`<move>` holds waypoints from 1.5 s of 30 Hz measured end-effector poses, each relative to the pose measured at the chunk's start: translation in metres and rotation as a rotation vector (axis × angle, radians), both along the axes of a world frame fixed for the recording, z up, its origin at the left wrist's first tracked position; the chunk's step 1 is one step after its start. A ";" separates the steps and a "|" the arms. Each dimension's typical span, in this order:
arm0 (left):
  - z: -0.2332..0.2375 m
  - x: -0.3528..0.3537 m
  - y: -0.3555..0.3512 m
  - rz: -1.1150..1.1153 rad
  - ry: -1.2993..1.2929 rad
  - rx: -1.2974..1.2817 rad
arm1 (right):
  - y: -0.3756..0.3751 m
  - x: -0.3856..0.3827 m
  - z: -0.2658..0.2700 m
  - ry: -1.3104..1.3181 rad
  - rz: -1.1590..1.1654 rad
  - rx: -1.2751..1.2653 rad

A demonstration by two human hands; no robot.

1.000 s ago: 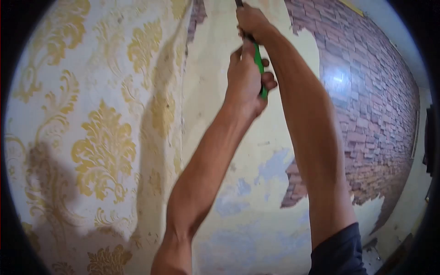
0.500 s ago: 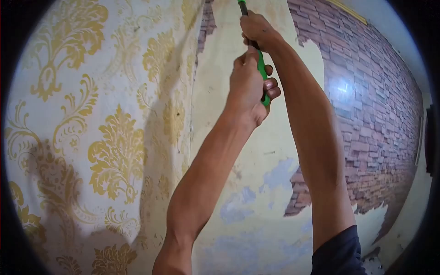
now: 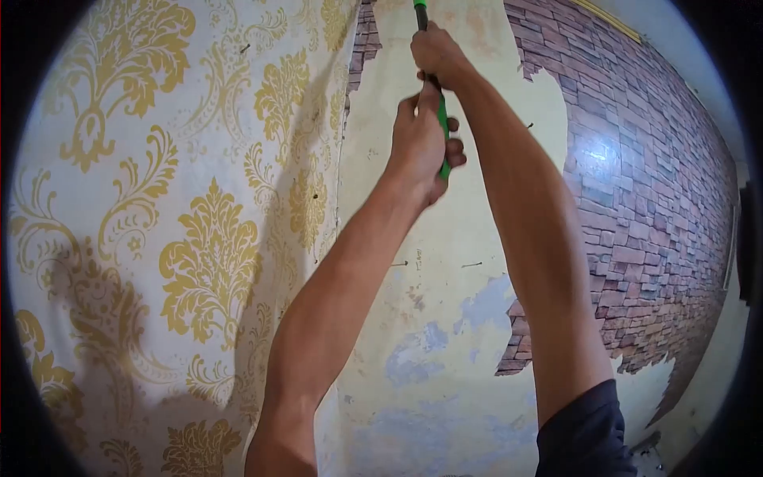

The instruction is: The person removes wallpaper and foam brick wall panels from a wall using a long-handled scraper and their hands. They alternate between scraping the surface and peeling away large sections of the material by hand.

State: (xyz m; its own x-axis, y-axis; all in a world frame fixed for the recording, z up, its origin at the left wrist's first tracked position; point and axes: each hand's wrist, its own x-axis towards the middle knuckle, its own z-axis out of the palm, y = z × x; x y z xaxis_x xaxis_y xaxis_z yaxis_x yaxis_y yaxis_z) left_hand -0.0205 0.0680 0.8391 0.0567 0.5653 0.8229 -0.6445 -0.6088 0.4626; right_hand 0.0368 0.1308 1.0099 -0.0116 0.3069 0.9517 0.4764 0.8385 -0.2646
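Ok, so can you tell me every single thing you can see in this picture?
gold-patterned wallpaper: one stretch, cream with gold leaves, left side of the wall
brick-look wallpaper: one big torn stretch, reddish brown, right side; a small strip also near the top middle
bare wall: one area, pale yellow with blue-grey patches, between the two wallpapers
nails: several, small and dark, sticking out of the wall
green-handled tool: one, green handle, top middle, held up against the wall
sleeve: one, dark, bottom right
left hand: one, gripping the tool's handle lower down
right hand: one, gripping the tool higher up
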 end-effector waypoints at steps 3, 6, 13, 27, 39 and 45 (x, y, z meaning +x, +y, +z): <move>-0.026 0.002 -0.007 -0.008 -0.008 -0.102 | -0.004 0.000 -0.031 -0.023 -0.051 -0.024; 0.025 0.006 0.027 0.084 0.041 0.012 | 0.012 0.004 0.020 -0.073 -0.158 0.027; 0.016 0.039 0.095 1.032 0.150 0.287 | 0.048 0.028 -0.008 0.143 0.559 -0.204; -0.076 0.043 0.050 0.268 0.134 -0.052 | 0.035 0.035 -0.094 0.027 0.179 -0.071; 0.006 -0.017 0.031 0.304 0.100 -0.122 | 0.043 -0.023 0.001 0.142 0.351 -0.064; -0.056 -0.021 0.025 0.336 0.123 -0.133 | 0.038 -0.027 -0.068 0.074 0.309 -0.012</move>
State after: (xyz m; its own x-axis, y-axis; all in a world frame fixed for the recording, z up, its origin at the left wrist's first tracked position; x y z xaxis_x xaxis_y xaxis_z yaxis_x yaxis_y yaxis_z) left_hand -0.0418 0.0926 0.7832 -0.0567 0.6707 0.7396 -0.3541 -0.7061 0.6132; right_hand 0.0099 0.1689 0.9422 -0.0367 0.3112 0.9496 0.1782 0.9371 -0.3002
